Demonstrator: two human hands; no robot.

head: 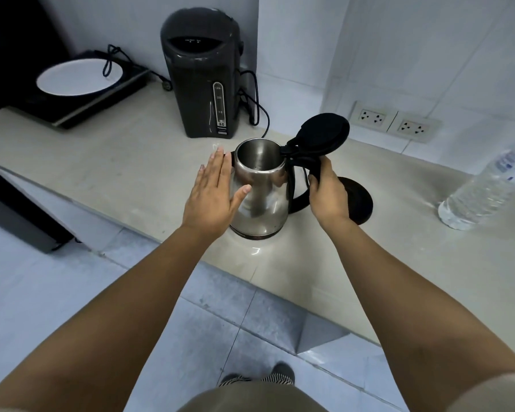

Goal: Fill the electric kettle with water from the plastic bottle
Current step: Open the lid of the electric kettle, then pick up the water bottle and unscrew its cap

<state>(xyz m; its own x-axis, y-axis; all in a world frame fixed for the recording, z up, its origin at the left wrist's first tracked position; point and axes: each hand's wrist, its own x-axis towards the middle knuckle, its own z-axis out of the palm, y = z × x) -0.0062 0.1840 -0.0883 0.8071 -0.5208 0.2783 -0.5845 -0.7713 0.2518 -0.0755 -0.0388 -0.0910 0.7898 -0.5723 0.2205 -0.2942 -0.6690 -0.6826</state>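
Presently, your right hand (pixel 327 191) is closed around the black handle of the electric kettle (pixel 259 188), which stands on the pale counter (pixel 125 162) just beside its round black base (pixel 361 200) rather than on it. Your left hand (pixel 213 197) lies flat and open-fingered against the steel wall, steadying without gripping. The lid (pixel 324 132) is hinged back and upright; the kettle's mouth is clear and the interior looks dry.

The plastic bottle (pixel 488 185) stands well apart at the far right of the counter, partly cut off by the frame, so whether it is capped cannot be told.

Risks noted:
- Both hands are occupied and the bottle is untouched. Release one before reaching, or the kettle may be dragged or tipped.
- A full, soft-walled bottle is likely to buckle under a squeeze and surge when tilted, spilling past the rim.
- Spilled water would run toward the base beside the kettle, and the wall sockets (pixel 394 120) sit behind it. Keep the pour slow and centred.
- The raised lid stands over the handle side; approach with the bottle neck from the spout side to avoid knocking it shut.
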